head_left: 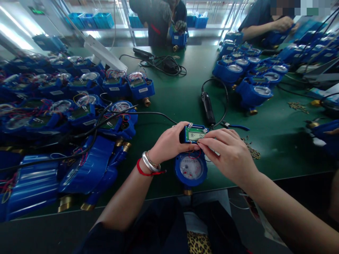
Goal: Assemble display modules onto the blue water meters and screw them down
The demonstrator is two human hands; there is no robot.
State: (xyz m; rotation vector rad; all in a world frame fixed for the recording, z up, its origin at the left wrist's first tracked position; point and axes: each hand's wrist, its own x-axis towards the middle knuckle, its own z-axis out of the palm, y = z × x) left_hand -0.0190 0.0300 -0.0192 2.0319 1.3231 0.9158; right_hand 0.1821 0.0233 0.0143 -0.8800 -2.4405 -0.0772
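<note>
In front of me stands a blue water meter [191,176] with a round dial and a brass fitting at its near end. On its far side sits a green circuit board with a lit-looking display [194,135] showing characters. My left hand [171,141] is closed around the left side of this display unit, thumb along its near edge. Fingers of my right hand [230,150] pinch together at the board's lower right corner; whatever they hold is too small to make out. Thin red wires [194,155] run between board and dial.
A black electric screwdriver [208,107] with its cable lies beyond my hands, near blue-handled pliers [235,126]. Small screws [253,151] are heaped at right. Blue meters [90,113] crowd the left; more [254,91] stand at right. Co-workers' hands [283,24] work across the table.
</note>
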